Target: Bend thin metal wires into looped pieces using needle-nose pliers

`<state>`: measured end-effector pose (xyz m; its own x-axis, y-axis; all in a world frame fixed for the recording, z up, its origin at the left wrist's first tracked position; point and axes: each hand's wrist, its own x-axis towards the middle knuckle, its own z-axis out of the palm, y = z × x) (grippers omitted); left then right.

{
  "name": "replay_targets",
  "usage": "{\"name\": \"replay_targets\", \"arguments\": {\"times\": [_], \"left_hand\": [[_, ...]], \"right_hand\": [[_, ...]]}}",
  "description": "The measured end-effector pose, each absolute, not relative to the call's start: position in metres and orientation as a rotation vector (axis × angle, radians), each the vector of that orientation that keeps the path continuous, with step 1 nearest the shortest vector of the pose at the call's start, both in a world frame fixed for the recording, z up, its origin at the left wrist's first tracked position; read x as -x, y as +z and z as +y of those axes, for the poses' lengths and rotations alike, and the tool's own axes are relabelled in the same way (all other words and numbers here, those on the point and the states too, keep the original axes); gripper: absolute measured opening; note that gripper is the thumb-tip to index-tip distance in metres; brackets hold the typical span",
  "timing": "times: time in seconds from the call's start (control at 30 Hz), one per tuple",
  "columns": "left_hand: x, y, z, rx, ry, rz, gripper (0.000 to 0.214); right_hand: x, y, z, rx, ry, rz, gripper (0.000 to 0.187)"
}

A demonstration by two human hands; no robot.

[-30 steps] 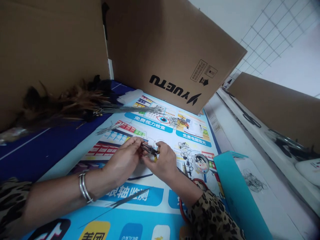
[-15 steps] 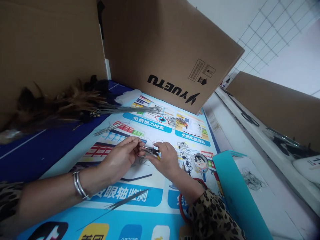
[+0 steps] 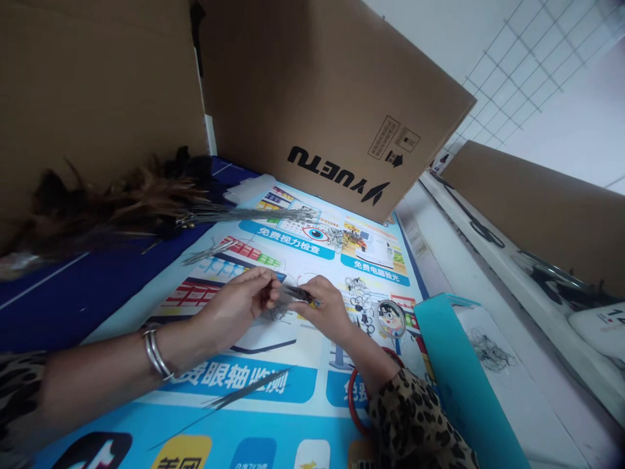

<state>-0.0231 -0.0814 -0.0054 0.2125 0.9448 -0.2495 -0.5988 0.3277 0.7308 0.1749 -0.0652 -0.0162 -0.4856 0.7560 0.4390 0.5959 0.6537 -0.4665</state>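
Left hand (image 3: 234,306) pinches wire (image 3: 280,311); right hand (image 3: 325,306) grips pliers (image 3: 301,295) — knuckles up.

wire piece (image 3: 279,306): thin and tangled between the two hands, too fine to tell its shape
pliers (image 3: 301,295): only the tip shows; handles covered by the right hand (image 3: 325,306)
left hand (image 3: 234,309): fingertips hide where it pinches the wire
feathers (image 3: 112,202): blurred at far left, cut by the edge
red ring (image 3: 352,397): half under the leopard-print sleeve (image 3: 415,423) (near edge cuts the sleeve)

Small dark pliers (image 3: 299,294), thin bent wire (image 3: 279,311)
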Motion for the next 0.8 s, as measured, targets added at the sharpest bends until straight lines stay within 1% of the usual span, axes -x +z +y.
{"name": "replay_targets", "arguments": {"times": [0.2,0.43,0.6,0.7,0.8], "left_hand": [[0.025,-0.003,-0.081,-0.664,1.11,0.815,0.013],[0.023,-0.004,-0.082,-0.719,1.038,0.825,0.019],[0.022,-0.006,-0.083,-0.731,0.988,0.817,0.021],[0.022,-0.007,-0.083,-0.737,0.971,0.824,0.02],[0.023,-0.006,-0.084,-0.719,0.964,0.806,0.018]], "right_hand": [[-0.176,-0.009,-0.065,1.034,0.57,-2.236,0.025],[-0.175,-0.001,-0.066,1.116,0.762,-2.09,0.022],[-0.175,0.0,-0.066,1.128,0.835,-2.049,0.028],[-0.177,-0.002,-0.064,1.102,0.958,-1.981,0.034],[-0.179,-0.004,-0.063,1.082,1.073,-1.906,0.035]]}}
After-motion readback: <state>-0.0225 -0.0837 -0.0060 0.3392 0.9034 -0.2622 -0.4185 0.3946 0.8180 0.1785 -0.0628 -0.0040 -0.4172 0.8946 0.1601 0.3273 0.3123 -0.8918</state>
